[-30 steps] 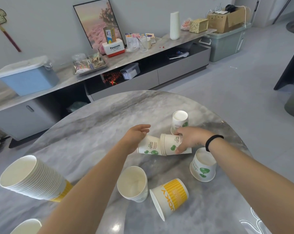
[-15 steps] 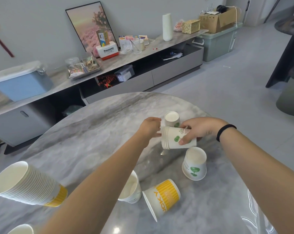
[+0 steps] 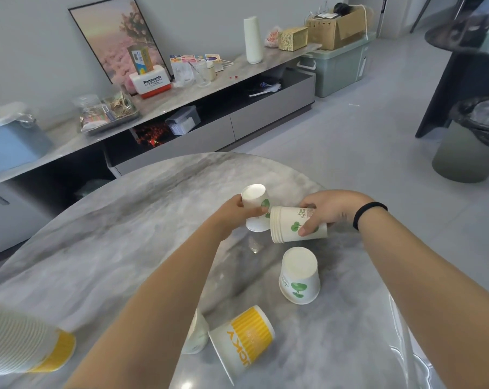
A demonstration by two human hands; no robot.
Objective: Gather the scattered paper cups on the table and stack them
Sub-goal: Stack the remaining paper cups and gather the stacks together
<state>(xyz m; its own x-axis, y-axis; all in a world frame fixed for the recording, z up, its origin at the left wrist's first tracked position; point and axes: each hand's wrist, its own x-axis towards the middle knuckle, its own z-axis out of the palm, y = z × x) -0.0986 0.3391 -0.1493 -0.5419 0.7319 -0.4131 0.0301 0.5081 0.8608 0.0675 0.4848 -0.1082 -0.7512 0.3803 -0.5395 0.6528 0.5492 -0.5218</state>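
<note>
My right hand (image 3: pixel 331 210) grips a short sideways stack of white cups with green tree prints (image 3: pixel 291 224), rims facing left. My left hand (image 3: pixel 233 213) closes around an upside-down white cup (image 3: pixel 255 199) at the far side of the round marble table (image 3: pixel 103 242), just left of the stack's rims. Nearer me, another white tree cup (image 3: pixel 299 276) stands upside down. A yellow-striped cup (image 3: pixel 242 339) lies on its side, and a white cup (image 3: pixel 195 334) is mostly hidden behind my left forearm. A long stack of cups with a yellow end (image 3: pixel 24 342) lies at the left edge.
Beyond the table runs a low grey cabinet (image 3: pixel 209 130) loaded with boxes, a tray and a framed picture. A bin with a black liner (image 3: pixel 473 141) stands on the floor at the right, beside a dark table leg.
The loose cup my left hand held has gone into the right hand's stack. My left hand then reached farther and took hold of the upside-down cup behind; the stack lifted slightly.
</note>
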